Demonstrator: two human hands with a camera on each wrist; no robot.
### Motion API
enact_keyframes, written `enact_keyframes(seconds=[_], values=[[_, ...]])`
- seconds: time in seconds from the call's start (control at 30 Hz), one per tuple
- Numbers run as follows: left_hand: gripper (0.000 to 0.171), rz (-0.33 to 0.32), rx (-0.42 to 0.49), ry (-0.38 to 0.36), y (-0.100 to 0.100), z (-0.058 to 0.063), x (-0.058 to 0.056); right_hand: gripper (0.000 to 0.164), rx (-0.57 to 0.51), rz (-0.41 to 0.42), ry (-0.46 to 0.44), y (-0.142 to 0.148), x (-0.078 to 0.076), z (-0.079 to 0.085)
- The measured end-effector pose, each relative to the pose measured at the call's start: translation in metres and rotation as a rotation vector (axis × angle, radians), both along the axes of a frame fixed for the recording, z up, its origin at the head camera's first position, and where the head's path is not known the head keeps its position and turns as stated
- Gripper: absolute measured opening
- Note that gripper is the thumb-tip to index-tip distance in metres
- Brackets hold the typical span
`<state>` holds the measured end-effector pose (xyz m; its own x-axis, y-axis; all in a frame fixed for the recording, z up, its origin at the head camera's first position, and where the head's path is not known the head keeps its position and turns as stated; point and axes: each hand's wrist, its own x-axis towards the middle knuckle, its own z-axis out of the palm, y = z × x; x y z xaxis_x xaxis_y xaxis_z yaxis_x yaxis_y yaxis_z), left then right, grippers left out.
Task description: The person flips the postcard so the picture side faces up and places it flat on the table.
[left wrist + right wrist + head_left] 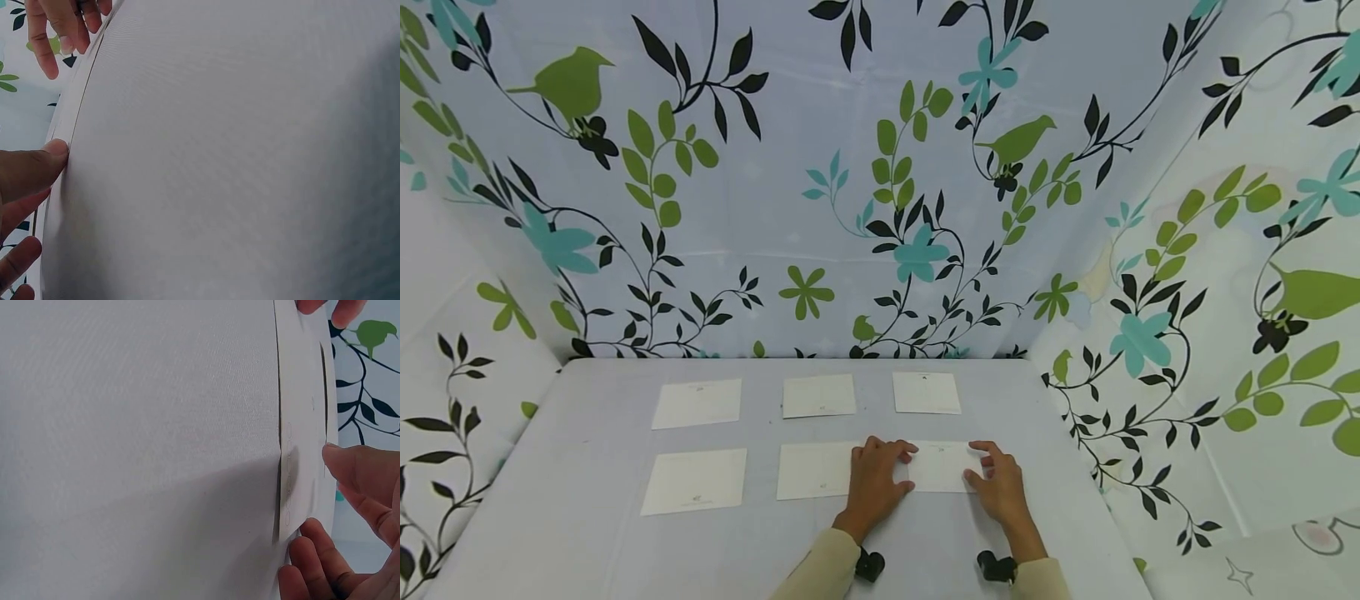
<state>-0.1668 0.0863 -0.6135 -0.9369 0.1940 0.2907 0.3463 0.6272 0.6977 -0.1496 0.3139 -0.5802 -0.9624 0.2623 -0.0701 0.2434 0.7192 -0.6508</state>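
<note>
A white paper card (942, 468) lies flat at the front right of the table, with a hand at each side. My left hand (874, 477) is at its left side, partly covering the right end of the neighbouring middle card (812, 472). At the right edge my right hand (1000, 485) has its thumb and index finger spread apart over the card. In the right wrist view the thumb (359, 469) hovers near the card (300, 444) and the other fingertips are by its edge. The left wrist view shows the left thumb (37, 169) near the table's surface.
Another card (694, 482) lies at front left. Behind are three more: a left card (697, 403), a centre card (818, 396) and a right card (927, 392). The white table (580, 467) meets a patterned curtain (737, 208) at its back.
</note>
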Motion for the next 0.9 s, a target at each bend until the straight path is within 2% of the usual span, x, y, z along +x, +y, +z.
enact_keyframes(seconds=[0.13,0.37,0.53,0.9], values=[[0.055,-0.002,-0.023,0.020,0.000,0.001,0.001,0.047,-0.021,-0.007,-0.004,0.003,-0.002,0.001],[0.054,-0.002,-0.042,0.041,-0.002,0.005,0.004,0.029,-0.189,-0.058,-0.032,0.013,-0.003,0.007],[0.053,0.000,-0.064,0.042,-0.002,0.008,0.004,0.017,-0.243,-0.077,-0.067,0.019,-0.005,0.008],[0.045,0.020,-0.017,0.052,-0.002,0.002,0.002,0.016,-0.362,-0.124,-0.108,0.029,-0.001,0.007]])
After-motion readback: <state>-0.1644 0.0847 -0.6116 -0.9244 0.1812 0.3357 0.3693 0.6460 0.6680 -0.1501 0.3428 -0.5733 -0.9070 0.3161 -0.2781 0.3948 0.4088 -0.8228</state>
